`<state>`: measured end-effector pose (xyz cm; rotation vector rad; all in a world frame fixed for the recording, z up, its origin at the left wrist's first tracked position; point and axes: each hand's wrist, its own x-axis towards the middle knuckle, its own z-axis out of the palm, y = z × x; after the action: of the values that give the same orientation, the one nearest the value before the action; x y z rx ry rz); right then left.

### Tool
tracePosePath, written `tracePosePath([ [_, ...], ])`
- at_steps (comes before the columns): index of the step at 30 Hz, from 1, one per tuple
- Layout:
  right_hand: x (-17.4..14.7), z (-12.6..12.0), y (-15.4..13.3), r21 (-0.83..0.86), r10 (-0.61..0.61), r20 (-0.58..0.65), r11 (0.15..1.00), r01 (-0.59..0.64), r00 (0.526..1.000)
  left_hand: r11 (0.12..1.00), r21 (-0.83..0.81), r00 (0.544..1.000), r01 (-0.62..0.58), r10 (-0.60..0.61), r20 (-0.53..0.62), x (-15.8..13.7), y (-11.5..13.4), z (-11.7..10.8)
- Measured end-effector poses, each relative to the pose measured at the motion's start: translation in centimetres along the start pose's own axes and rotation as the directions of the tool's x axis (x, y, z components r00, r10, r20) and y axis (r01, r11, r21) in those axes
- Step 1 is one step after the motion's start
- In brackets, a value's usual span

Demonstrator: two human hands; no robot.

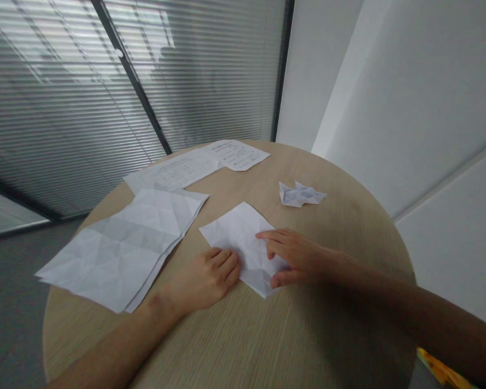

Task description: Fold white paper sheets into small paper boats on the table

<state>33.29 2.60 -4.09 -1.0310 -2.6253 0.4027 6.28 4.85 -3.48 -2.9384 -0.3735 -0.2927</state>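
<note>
A white square sheet of paper (247, 227) with crease lines lies turned cornerwise on the table in front of me. My left hand (216, 275) is closed, its curled fingers at the sheet's lower left edge; the fingertips and thumb are hidden. Over the right side of the sheet rests my right hand (289, 254), index finger stretched out across the paper and thumb apart near the lower right edge. Beyond it sits a small folded paper shape (302, 194) with raised points.
Larger creased white sheets (125, 243) lie stacked on the left of the round wooden table (243, 346). Printed papers (238, 155) lie at the far edge. Window blinds (218, 81) and a white wall (409, 108) stand behind. Something yellow (441, 370) shows at the lower right.
</note>
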Motion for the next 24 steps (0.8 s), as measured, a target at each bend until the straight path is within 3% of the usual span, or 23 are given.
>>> tracePosePath([
  [6, -1.8, -1.3, 0.3, 0.126, -0.065, 0.11, 0.991, 0.051, 0.992, 0.982, -0.132, 0.989, 0.133, -0.14, -0.048, -0.8, -0.8, -0.2],
  [10, -2.5, -1.7, 1.3, 0.119, -0.052, 0.146, 0.992, 0.035, 0.988, 0.951, -0.244, 0.969, 0.187, -0.22, -0.113, -1.0, -1.1, -0.4],
  [14, -2.4, -0.9, 2.7, 0.111, -0.021, 0.046, 0.994, 0.016, 0.999, 0.908, -0.314, 0.944, 0.277, -0.318, -0.088, -1.0, -1.1, -0.6],
  [19, -1.4, 0.4, 3.1, 0.141, 0.139, -0.181, 0.984, -0.114, 0.974, 0.863, -0.398, 0.926, 0.313, -0.371, -0.076, -0.7, -0.6, -1.0],
  [22, -0.5, 1.0, 2.2, 0.158, 0.302, -0.263, 0.95, -0.268, 0.916, 0.765, -0.47, 0.86, 0.441, -0.51, -0.024, -0.3, -0.2, -1.2],
  [24, 0.0, 1.3, 1.5, 0.192, 0.43, -0.286, 0.901, -0.388, 0.857, 0.648, -0.511, 0.766, 0.566, -0.642, 0.034, -0.1, 0.0, -1.0],
])
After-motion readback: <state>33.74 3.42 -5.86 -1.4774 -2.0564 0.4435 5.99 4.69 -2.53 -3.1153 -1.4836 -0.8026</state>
